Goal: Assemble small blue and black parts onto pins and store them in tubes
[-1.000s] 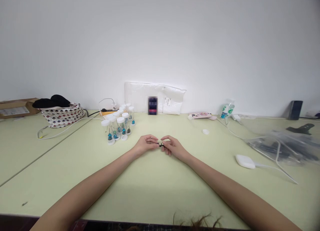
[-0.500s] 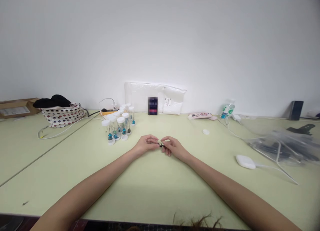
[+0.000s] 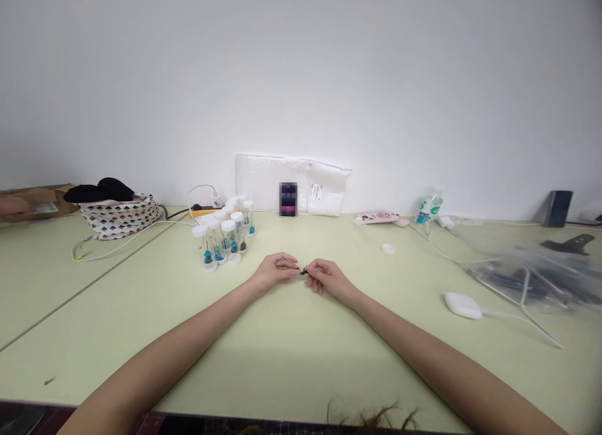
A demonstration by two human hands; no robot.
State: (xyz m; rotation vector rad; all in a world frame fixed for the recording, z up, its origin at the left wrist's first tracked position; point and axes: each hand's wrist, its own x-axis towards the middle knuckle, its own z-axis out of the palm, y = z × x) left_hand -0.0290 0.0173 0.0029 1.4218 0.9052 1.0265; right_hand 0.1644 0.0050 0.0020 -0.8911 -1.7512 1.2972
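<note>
Over the middle of the table, a small black piece [image 3: 303,272] is pinched between my two hands; it is too small to tell its kind. My left hand [image 3: 274,270] holds its left end between thumb and fingers. The fingertips of my right hand [image 3: 328,276] close on its right end, the other fingers curled below. To the left of my left hand stand several clear tubes [image 3: 217,237] with white caps, holding blue, green and dark contents. A white round cap [image 3: 388,249] lies on the table to the right of my right hand.
A phone [image 3: 288,200] leans on a white plastic package [image 3: 324,187] by the wall. On the right lie a white charger [image 3: 463,305], cables and a clear plastic bag [image 3: 540,278]. A patterned basket [image 3: 120,215] is at left; another person's hand [image 3: 13,205] is at a cardboard box [image 3: 51,200].
My right hand has shifted very slightly right and down, showing the black piece a little differently. Another person's hand has appeared at the cardboard box on the far left.
</note>
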